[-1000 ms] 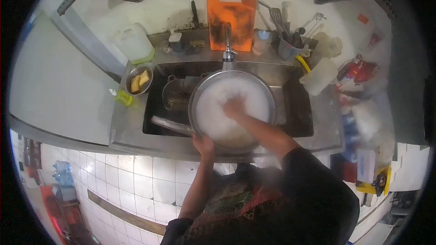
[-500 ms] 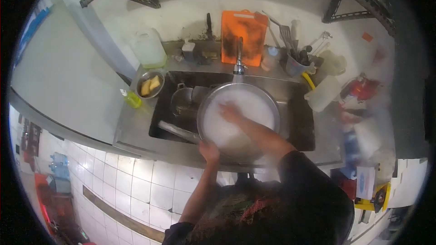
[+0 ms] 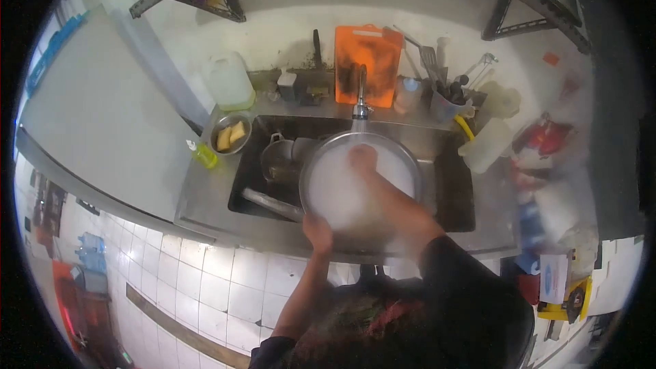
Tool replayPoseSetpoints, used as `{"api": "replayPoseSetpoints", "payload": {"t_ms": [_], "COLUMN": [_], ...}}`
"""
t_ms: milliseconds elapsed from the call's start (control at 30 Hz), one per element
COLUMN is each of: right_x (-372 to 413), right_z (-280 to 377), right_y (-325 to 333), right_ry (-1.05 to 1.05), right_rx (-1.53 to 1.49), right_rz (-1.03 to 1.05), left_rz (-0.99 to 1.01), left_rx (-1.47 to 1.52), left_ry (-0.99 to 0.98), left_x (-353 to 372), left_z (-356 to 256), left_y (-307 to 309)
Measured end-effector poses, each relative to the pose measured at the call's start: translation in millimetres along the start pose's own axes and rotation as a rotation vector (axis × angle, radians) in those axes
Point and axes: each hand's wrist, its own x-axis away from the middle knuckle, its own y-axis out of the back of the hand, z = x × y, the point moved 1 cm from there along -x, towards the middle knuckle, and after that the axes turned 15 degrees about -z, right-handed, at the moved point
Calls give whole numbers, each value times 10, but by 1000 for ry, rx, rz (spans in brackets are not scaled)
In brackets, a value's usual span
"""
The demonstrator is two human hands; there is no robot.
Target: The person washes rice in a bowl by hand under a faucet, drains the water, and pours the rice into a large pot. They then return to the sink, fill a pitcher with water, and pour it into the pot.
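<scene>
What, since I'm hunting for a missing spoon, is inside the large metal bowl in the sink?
The large metal bowl holds white, cloudy liquid, with the person's right hand in it. No spoon shows; anything beneath the cloudy surface or that hand is hidden.

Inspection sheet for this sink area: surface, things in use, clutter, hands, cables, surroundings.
Surface: metal counter with a recessed sink.
Things in use: wide metal bowl holding cloudy white liquid, under the faucet.
Clutter: pot in the sink; small bowl of yellow pieces, squeeze bottle, jug and utensil holder around it.
Hands: left hand at the wide bowl's near-left rim; right hand inside it, finger pose unclear.
Cables: nothing seen.
Surroundings: orange board against the wall; white tiles below the counter.
</scene>
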Motion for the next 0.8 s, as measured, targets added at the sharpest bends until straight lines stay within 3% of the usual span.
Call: {"api": "replayPoseSetpoints", "payload": {"t_ms": [33, 133, 233, 300, 367, 500, 567, 633, 733, 800], "right_x": [8, 97, 49, 243, 102, 89, 247, 388, 578, 451], "right_z": [42, 128, 257, 113, -68, -8, -20, -399, -502, -135], "right_y": [10, 107, 457, 918, 1367, 2235, 2487, 2560, 2480, 2385], "right_ry": [-208, -289, 340, -5, -83, 79, -95, -326, -378, -171], "right_rx": [-107, -185, 640, -59, -89, 97, 254, 226, 121, 248], "right_rz": [23, 1, 538, 256, 183, -180, -278, -254, -220, -324], "left_rz": [16, 37, 3, -9, 9, 29, 23, 32, 36, 34], "left_rx": [32, 44, 132, 210, 286, 154, 156, 125, 54, 29], "left_ry": [28, 39, -8, 17, 85, 215, 218, 227, 204, 188], "left_x": [6, 63, 38, 76, 58, 57, 35, 14, 18, 10], "left_z": [-15, -157, -239, -149, 121, 251, 92, 27, 72, 81], "left_y": [15, 116, 115, 106, -21, -79, -36, -1, -8, -7]}}
